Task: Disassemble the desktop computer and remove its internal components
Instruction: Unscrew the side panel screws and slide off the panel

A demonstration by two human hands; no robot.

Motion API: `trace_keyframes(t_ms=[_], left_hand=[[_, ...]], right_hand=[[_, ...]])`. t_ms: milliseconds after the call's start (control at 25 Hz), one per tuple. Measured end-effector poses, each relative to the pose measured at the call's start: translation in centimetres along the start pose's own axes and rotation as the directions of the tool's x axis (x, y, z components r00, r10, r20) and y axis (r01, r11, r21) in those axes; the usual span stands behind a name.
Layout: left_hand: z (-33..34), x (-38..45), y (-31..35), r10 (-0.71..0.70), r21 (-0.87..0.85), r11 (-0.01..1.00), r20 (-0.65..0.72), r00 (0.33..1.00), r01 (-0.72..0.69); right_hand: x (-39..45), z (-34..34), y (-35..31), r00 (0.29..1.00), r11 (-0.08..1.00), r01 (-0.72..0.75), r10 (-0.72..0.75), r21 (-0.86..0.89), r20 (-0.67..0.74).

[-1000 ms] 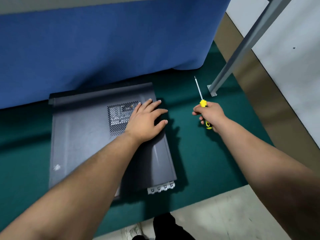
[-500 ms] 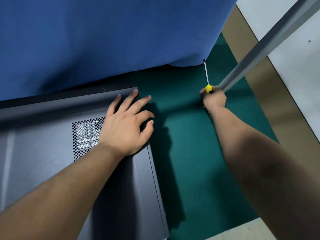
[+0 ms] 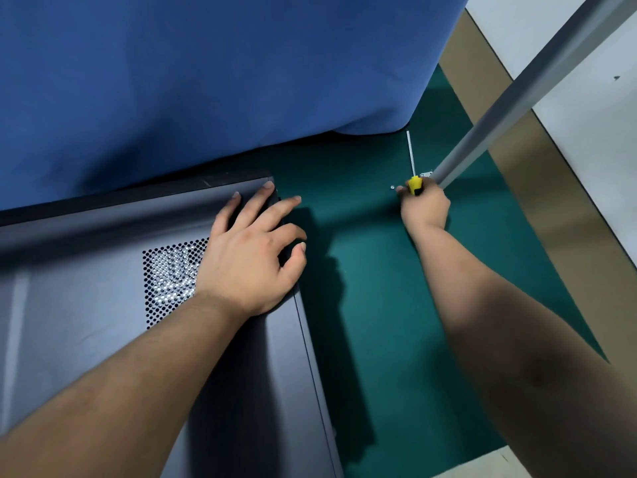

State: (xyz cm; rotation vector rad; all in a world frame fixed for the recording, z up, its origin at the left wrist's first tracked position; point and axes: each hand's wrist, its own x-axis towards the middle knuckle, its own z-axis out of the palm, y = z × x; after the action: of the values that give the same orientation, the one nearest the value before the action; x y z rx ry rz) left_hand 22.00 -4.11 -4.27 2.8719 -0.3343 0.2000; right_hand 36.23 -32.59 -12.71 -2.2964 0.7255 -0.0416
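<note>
A dark grey desktop computer case [image 3: 86, 305] lies flat on a green mat [image 3: 372, 288], its side panel up, with a perforated vent [image 3: 169, 277] in it. My left hand [image 3: 251, 250] rests flat on the panel's far right corner, fingers spread over the edge. My right hand [image 3: 425, 205] is at the far right of the mat, closed around a screwdriver [image 3: 413, 181] with a yellow and black handle and a thin shaft pointing away from me. A small screw [image 3: 392, 187] lies on the mat just left of that hand.
A blue cloth [image 3: 206, 81] hangs behind the case and across the back. A grey metal post [image 3: 517, 98] slants down to the mat right beside my right hand. A tan strip [image 3: 568, 219] borders the mat on the right, with pale floor beyond.
My head has come closer and lower, so the case looks larger. My right hand carried the screwdriver away from me to the post's foot. My left hand slid toward the panel's far right corner.
</note>
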Motion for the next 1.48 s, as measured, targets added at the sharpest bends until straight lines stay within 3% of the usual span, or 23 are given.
trace_keyframes(t_ms=[80, 200, 320, 440, 640, 840, 1040, 1280, 1480], left_hand=[[0.0, 0.0, 0.1, -0.002, -0.009, 1.000, 0.002, 1.000, 0.002], [-0.3, -0.2, 0.2, -0.013, -0.017, 1.000, 0.018, 1.000, 0.013], [-0.8, -0.2, 0.4, -0.037, -0.039, 0.999, 0.033, 0.999, 0.038], [-1.1, -0.2, 0.6, -0.056, -0.092, 0.994, 0.016, 0.998, 0.058], [-1.4, -0.3, 0.5, -0.189, -0.116, 0.977, -0.063, 0.980, 0.181], [-1.2, -0.2, 0.4, -0.192, -0.133, 0.974, -0.052, 0.980, 0.184], [-1.2, 0.1, 0.4, -0.195, -0.135, 0.973, -0.054, 0.979, 0.186], [-1.5, 0.0, 0.1, -0.184, -0.178, 0.968, -0.020, 0.983, 0.178], [-4.1, -3.3, 0.0, -0.128, -0.348, 0.923, 0.118, 0.985, 0.162]], right_hand=[[-2.2, -1.0, 0.5, 1.000, 0.998, -0.005, 0.005, 0.065, 0.002], [-6.4, -1.7, 0.9, 0.989, 0.991, -0.008, -0.011, 0.133, 0.145], [-10.5, -0.5, 0.0, 0.938, 0.996, 0.081, -0.089, 0.036, 0.334], [-13.5, 2.1, -2.2, 0.897, 0.978, 0.176, -0.112, -0.113, 0.428], [-15.0, 5.5, -4.9, 0.903, 0.948, 0.211, -0.094, -0.240, 0.419], [-15.4, 6.0, -4.5, 0.905, 0.926, 0.214, -0.067, -0.313, 0.421], [-15.9, 5.5, -4.1, 0.888, 0.942, 0.209, -0.071, -0.261, 0.455], [-17.4, 2.1, -3.0, 0.809, 0.987, 0.118, -0.032, -0.108, 0.587], [-22.9, -3.7, -3.1, 0.835, 0.979, 0.192, -0.199, 0.067, 0.514]])
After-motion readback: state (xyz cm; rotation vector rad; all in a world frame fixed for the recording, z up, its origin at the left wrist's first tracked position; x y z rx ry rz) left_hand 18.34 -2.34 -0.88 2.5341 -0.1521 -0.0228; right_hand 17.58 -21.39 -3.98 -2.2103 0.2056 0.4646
